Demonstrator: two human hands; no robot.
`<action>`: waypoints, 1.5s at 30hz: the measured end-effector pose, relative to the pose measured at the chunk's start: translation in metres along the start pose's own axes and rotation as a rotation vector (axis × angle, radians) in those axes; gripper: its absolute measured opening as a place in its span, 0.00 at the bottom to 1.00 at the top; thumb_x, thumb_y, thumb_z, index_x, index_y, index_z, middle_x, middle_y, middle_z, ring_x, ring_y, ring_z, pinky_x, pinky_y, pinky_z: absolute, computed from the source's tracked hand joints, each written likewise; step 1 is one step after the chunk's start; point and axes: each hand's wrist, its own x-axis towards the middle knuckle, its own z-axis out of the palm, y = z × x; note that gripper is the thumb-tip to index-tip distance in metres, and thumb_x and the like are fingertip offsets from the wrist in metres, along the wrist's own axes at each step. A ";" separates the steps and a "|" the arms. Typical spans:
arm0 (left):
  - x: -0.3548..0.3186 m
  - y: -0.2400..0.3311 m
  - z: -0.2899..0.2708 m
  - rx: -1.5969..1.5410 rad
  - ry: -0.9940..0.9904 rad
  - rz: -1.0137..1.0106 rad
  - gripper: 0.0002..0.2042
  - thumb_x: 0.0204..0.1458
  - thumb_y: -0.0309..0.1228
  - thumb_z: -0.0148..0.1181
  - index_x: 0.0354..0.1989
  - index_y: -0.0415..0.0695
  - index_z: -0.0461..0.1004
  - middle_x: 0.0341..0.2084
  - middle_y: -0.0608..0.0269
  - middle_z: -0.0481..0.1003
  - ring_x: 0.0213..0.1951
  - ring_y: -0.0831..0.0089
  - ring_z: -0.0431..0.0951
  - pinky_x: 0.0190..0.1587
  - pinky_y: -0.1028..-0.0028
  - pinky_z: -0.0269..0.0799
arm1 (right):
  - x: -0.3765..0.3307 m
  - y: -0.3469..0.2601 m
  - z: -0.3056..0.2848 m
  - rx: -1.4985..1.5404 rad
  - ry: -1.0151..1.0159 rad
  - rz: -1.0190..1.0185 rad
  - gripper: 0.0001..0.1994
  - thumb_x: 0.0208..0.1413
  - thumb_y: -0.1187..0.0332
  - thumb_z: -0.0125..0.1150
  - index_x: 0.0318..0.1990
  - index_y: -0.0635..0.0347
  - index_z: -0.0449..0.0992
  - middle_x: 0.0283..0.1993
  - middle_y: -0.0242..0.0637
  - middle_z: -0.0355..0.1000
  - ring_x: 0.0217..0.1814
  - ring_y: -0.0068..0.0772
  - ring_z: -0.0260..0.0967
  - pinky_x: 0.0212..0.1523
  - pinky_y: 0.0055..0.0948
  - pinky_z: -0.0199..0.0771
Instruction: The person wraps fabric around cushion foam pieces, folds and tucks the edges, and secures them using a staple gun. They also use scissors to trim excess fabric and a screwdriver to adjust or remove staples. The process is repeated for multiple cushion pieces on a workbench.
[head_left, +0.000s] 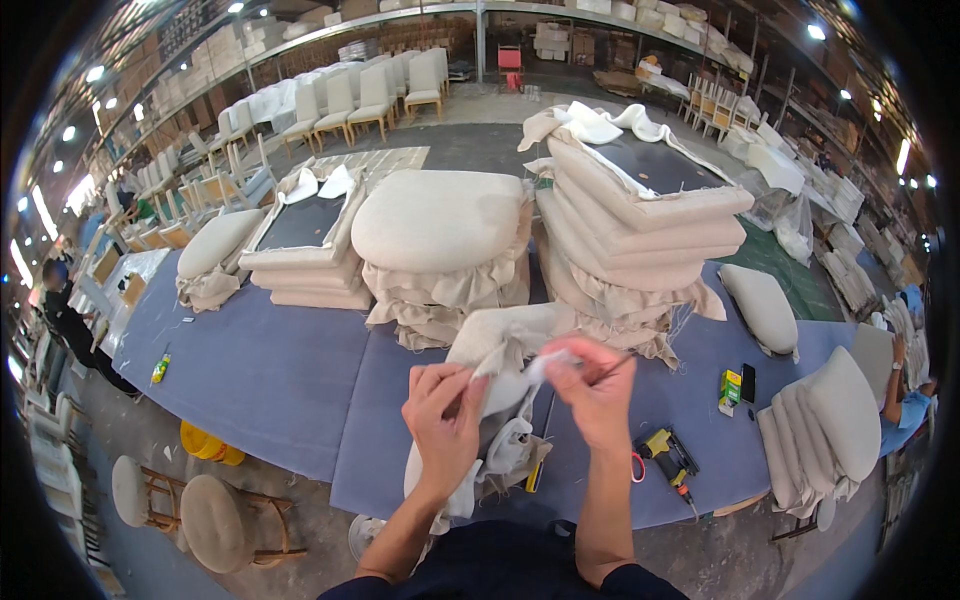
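A beige upholstered seat cushion (497, 345) with loose fabric edges lies in front of me on the blue-grey worktable (270, 375). My left hand (443, 415) presses on its cloth near the front. My right hand (592, 385) pinches a fold of white fabric (548, 362) and also holds a thin dark tool, seemingly scissors, pointing right. A yellow and black staple gun (668, 460) lies on the table just right of my right wrist.
Stacks of seat cushions (440, 240) (640, 225) (305, 250) fill the table behind. More cushions lean at the right edge (830, 425). A small green box and a dark phone (738, 385) lie at right. Stools (215, 520) stand at lower left. Another person (900, 400) sits at far right.
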 end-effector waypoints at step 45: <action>0.010 -0.030 0.008 -0.204 -0.006 -0.218 0.08 0.59 0.28 0.67 0.34 0.34 0.81 0.21 0.70 0.69 0.30 0.79 0.60 0.31 0.76 0.56 | -0.048 0.036 0.003 -0.448 -0.091 0.106 0.07 0.62 0.76 0.64 0.44 0.71 0.82 0.26 0.36 0.78 0.23 0.18 0.72 0.26 0.20 0.71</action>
